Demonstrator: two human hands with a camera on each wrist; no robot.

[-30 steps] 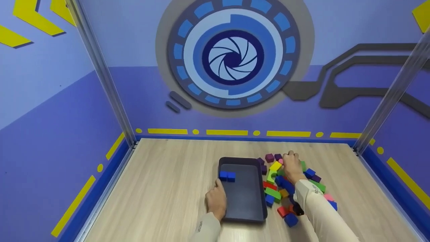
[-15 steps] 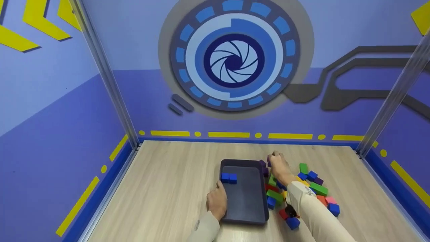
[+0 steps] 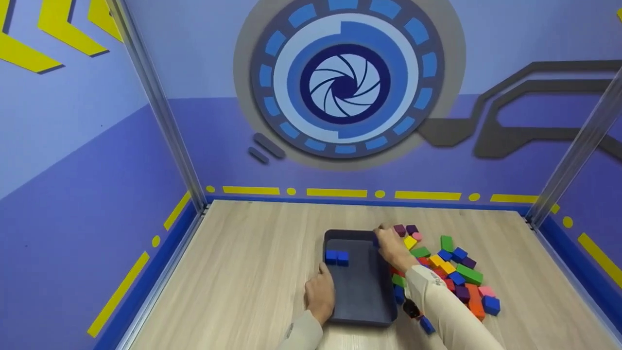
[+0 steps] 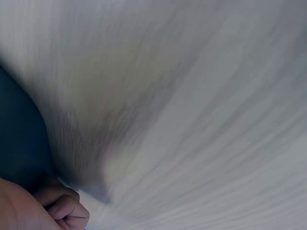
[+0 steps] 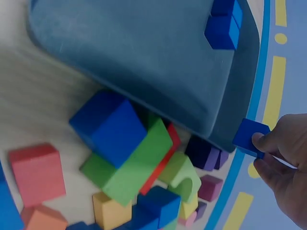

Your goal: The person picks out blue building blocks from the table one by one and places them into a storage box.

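Note:
A dark grey tray (image 3: 362,291) lies on the wooden table, with two blue cubes (image 3: 337,257) side by side against its left wall near the far end. My left hand (image 3: 319,293) holds the tray by its left rim; in the left wrist view its fingers (image 4: 69,211) are curled beside the tray wall. Over the tray's far right corner is my right hand (image 3: 393,248). Between thumb and fingertips it pinches a blue cube (image 5: 249,138), seen clearly in the right wrist view beside the tray's rim.
A loose pile of coloured wooden blocks (image 3: 469,274) spreads to the right of the tray, several right against its wall. A green arch-shaped block (image 5: 180,175) is among them. Blue-purple panels (image 3: 214,146) with metal corner posts (image 3: 170,121) enclose the table.
My right hand has moved left from the far part of the pile to the tray's far right corner, bringing a blue cube. My left hand keeps its place on the rim.

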